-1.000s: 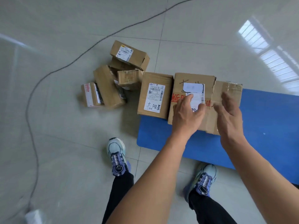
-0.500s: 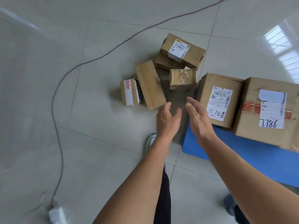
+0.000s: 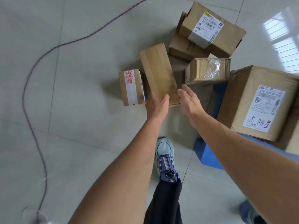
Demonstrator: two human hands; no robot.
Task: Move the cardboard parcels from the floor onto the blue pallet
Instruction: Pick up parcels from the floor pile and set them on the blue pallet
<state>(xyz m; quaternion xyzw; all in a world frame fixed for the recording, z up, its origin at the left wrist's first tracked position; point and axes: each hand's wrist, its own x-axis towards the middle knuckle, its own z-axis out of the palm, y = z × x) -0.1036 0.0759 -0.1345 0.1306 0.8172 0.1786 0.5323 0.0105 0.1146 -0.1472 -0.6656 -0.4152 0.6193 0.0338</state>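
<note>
Both hands, left hand (image 3: 156,105) and right hand (image 3: 188,101), have swung away from the labelled box (image 3: 258,102) on the blue pallet (image 3: 208,157) at frame right. I read them empty, fingers straight, flanking the long plain parcel (image 3: 159,73) at frame centre. It is not yet lifted, so the next transfer is beginning.

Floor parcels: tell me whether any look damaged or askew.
The small parcel beside the blue pallet looks crumpled, its clear tape wrinkled. The far labelled parcel sits tilted on another box. The rest lie jumbled but look intact.
</note>
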